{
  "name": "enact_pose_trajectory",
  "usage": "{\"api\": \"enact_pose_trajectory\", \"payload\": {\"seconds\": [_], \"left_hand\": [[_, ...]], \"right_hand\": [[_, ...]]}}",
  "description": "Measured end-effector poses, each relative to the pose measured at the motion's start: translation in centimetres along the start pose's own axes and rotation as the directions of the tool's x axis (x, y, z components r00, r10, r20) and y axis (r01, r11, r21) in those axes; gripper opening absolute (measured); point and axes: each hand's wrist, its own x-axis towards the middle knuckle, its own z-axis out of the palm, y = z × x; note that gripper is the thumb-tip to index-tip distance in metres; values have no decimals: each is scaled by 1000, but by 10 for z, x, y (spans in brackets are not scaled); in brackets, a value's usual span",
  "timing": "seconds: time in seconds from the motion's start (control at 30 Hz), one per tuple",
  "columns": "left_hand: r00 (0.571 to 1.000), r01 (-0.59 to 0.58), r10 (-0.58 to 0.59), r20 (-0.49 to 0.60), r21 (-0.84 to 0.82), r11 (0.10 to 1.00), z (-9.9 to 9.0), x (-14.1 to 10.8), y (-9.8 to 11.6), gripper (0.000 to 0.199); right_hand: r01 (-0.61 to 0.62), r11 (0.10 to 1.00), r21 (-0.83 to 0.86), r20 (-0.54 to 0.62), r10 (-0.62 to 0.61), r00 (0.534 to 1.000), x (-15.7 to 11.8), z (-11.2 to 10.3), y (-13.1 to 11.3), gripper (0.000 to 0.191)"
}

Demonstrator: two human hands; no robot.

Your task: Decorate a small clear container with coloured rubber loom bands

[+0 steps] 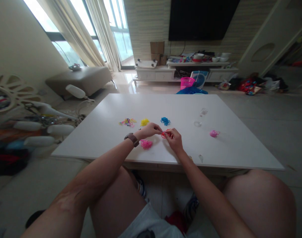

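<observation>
Over the white table (111,138), my left hand (153,129) and my right hand (173,138) meet fingertip to fingertip at a pile of small red pieces (167,133). Both hands are closed in a pinch; what they hold is too small to name. A blue pile (165,121) lies just beyond them. Near my left wrist are a yellow pile (144,122) and a pink pile (146,144). Farther left sits a multicoloured pile (128,122).
On the table's right side are a pink object (213,133), a clear ring (197,124) and clear pieces (204,111). A small clear piece (201,158) lies near the front edge. White lamp-like shapes (39,141) stand at the left.
</observation>
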Motion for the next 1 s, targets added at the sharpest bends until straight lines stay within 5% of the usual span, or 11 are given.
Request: {"api": "enact_pose_trajectory", "payload": {"seconds": [1.0], "left_hand": [[1000,-3,4,-30,30,1000,-3,-1,5,14]], "right_hand": [[-22,1000,7,50,22,999,-1,-1,-4,24]]}}
